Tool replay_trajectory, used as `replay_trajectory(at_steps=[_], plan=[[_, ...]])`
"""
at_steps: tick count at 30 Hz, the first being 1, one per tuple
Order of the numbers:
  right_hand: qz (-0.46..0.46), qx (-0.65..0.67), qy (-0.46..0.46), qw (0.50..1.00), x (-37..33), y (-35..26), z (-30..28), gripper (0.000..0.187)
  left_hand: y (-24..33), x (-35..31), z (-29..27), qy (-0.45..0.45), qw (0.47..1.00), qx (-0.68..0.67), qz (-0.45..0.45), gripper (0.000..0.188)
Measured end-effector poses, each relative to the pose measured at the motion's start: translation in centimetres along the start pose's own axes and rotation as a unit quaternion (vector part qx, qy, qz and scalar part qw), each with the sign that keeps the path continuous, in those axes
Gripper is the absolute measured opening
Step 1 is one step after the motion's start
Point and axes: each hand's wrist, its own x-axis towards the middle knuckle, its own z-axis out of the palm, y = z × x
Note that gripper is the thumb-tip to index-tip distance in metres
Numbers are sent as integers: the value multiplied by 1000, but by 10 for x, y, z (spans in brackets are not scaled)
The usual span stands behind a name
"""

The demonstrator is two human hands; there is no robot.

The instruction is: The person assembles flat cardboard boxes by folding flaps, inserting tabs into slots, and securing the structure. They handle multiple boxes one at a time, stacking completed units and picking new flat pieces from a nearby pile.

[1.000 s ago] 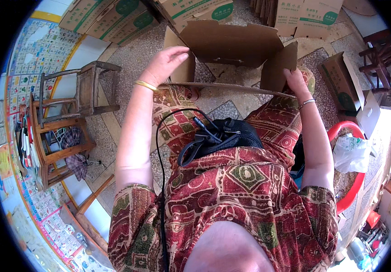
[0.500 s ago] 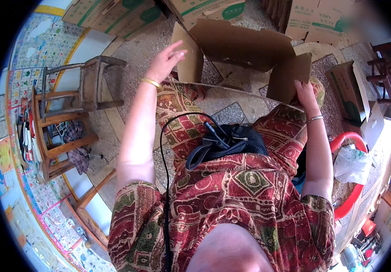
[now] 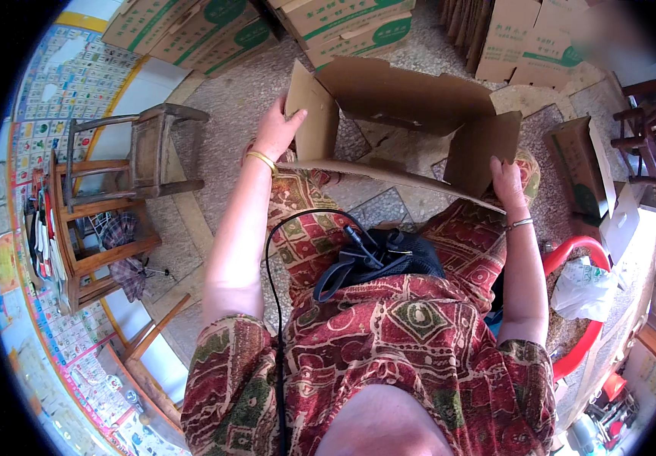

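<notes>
An opened-out brown cardboard box [image 3: 404, 95] stands in front of my legs, its panels upright and the floor showing through between them. My left hand [image 3: 276, 135], with a gold bangle at the wrist, is closed on the left panel, thumb at its edge and the other fingers partly hidden. Over at the right end, my right hand [image 3: 507, 184] pinches the edge where the right and near panels meet. The near panel is seen almost edge-on, bowed across my knees. A dark pouch [image 3: 389, 258] with a black cable lies at my waist.
Printed cartons [image 3: 358, 30] are stacked at the back, with folded cardboard [image 3: 522, 42] to their right. A wooden chair [image 3: 157, 148] stands at left. On the right are another cardboard box [image 3: 575, 163] and a red-rimmed container [image 3: 575, 361] with a white plastic bag [image 3: 582, 289].
My left hand, fingers spread above the left panel before, has come down and closed on it. The right hand keeps its hold. The box sits slightly lower in the view.
</notes>
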Motion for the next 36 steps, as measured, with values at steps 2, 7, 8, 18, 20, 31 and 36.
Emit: replay_trajectory(at_steps=[2, 7, 8, 18, 20, 31, 36], plan=[[-14, 35, 6, 999, -7, -8, -5, 30, -10, 5, 6, -18, 999, -4, -44, 45], [29, 252, 2, 967, -31, -30, -31, 50, -2, 1, 3, -40, 995, 20, -86, 37], [-7, 281, 7, 960, -40, -39, -37, 53, 0, -1, 1, -38, 995, 28, -88, 37], [-263, 3, -239, 935, -39, -124, -56, 37, -1, 1, -2, -36, 992, 65, -106, 38], [-219, -29, -281, 934, -25, -108, -46, 29, 7, -3, -3, -35, 992, 81, -89, 40], [-142, -144, -319, 926, 30, -110, -46, 35, -20, 10, -1, -67, 987, -55, -137, 39], [-118, -213, -291, 925, 33, -108, -41, 40, -17, 12, -3, -91, 974, -156, -139, 34]])
